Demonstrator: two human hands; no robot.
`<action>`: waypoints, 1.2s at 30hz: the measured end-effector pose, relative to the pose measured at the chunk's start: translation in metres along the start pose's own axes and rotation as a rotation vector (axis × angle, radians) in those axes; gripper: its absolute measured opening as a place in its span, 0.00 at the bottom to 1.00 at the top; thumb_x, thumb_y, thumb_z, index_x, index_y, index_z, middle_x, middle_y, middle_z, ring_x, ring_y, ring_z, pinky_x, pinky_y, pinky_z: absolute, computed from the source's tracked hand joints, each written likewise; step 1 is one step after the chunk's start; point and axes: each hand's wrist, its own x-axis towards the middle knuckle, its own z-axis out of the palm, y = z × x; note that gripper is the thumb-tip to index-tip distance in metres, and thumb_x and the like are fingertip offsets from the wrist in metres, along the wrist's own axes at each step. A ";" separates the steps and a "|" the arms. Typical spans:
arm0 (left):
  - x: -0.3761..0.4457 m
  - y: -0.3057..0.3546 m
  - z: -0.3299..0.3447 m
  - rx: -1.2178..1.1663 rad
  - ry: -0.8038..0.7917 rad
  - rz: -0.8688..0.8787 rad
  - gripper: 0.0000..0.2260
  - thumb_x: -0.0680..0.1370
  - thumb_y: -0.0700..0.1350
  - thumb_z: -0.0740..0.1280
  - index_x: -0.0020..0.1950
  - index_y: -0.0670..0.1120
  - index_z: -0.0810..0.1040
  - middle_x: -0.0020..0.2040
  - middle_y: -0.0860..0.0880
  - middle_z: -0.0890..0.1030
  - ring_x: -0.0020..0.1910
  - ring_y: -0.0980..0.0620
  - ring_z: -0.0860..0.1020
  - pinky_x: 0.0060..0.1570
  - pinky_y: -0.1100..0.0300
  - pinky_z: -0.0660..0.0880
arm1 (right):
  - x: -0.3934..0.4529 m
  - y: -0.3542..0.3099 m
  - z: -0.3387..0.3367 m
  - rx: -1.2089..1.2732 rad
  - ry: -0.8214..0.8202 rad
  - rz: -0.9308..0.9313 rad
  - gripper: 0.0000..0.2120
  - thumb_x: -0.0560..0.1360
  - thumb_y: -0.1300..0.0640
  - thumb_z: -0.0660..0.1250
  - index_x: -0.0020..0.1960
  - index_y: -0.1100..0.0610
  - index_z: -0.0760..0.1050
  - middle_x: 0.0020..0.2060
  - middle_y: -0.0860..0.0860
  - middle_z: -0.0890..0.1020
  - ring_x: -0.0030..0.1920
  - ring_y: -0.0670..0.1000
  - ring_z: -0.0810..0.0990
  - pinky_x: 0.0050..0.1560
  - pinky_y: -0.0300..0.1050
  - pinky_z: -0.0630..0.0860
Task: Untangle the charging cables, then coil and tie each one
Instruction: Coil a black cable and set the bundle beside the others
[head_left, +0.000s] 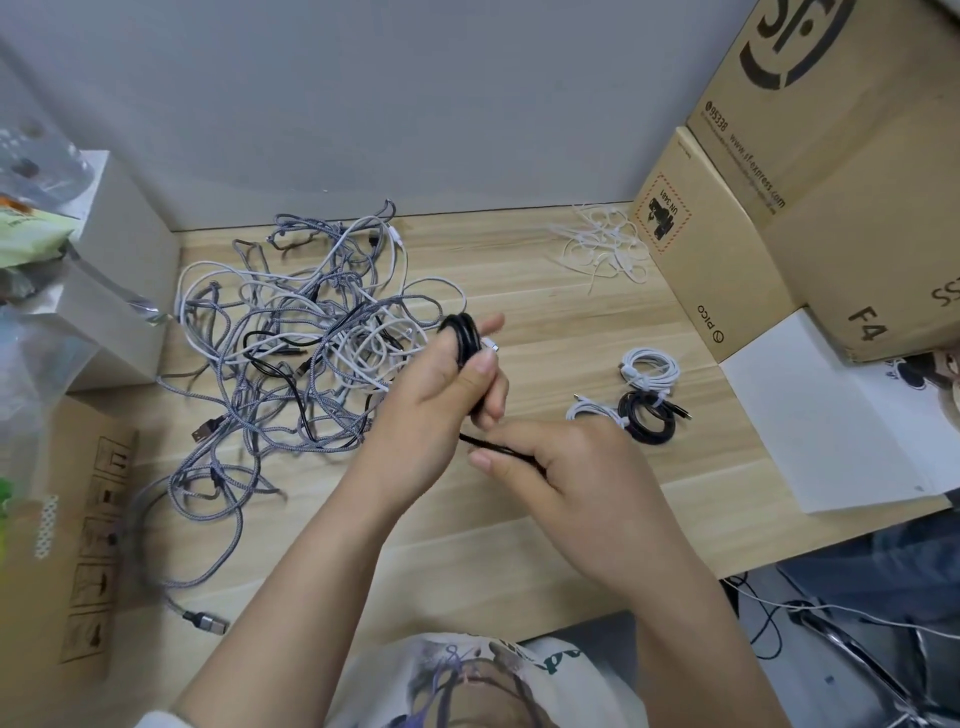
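Observation:
A tangle of grey braided, white and black charging cables (291, 332) sprawls over the left half of the wooden desk (519, 530). My left hand (441, 395) is held above the desk, shut on a partly wound black cable coil (461, 332). The loose end of that black cable (498, 448) runs down into my right hand (566, 467), which pinches it just below the left hand. To the right lie three tied coils: a white one (652, 368), a smaller white one (592, 413) and a black one (652, 422). A heap of white ties (602, 247) lies at the back right.
Cardboard boxes (810, 171) are stacked at the right, with a white sheet (826, 415) in front of them. A white box (109, 270) and plastic bags stand at the left, and a flat cardboard box (78, 530) at the front left. A grey USB plug (205, 621) lies near the desk's front edge.

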 end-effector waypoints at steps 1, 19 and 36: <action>-0.001 0.000 -0.001 0.027 -0.034 -0.028 0.14 0.76 0.46 0.58 0.61 0.48 0.71 0.29 0.55 0.73 0.30 0.58 0.70 0.34 0.69 0.68 | 0.000 0.001 -0.002 0.039 0.040 0.007 0.18 0.72 0.39 0.57 0.39 0.53 0.74 0.23 0.46 0.71 0.27 0.46 0.67 0.31 0.49 0.70; -0.011 0.023 0.006 -0.102 -0.317 -0.136 0.20 0.75 0.57 0.58 0.26 0.49 0.73 0.18 0.54 0.59 0.22 0.52 0.53 0.26 0.61 0.51 | 0.018 0.011 0.008 0.748 0.255 0.120 0.24 0.70 0.27 0.57 0.37 0.45 0.77 0.27 0.44 0.78 0.34 0.49 0.77 0.40 0.40 0.71; 0.027 0.004 0.003 -0.124 -0.374 -0.178 0.15 0.79 0.54 0.59 0.40 0.46 0.78 0.36 0.48 0.80 0.43 0.52 0.78 0.47 0.62 0.72 | 0.059 0.046 -0.004 0.707 0.211 0.041 0.24 0.73 0.49 0.60 0.25 0.65 0.69 0.16 0.45 0.69 0.15 0.45 0.71 0.20 0.32 0.62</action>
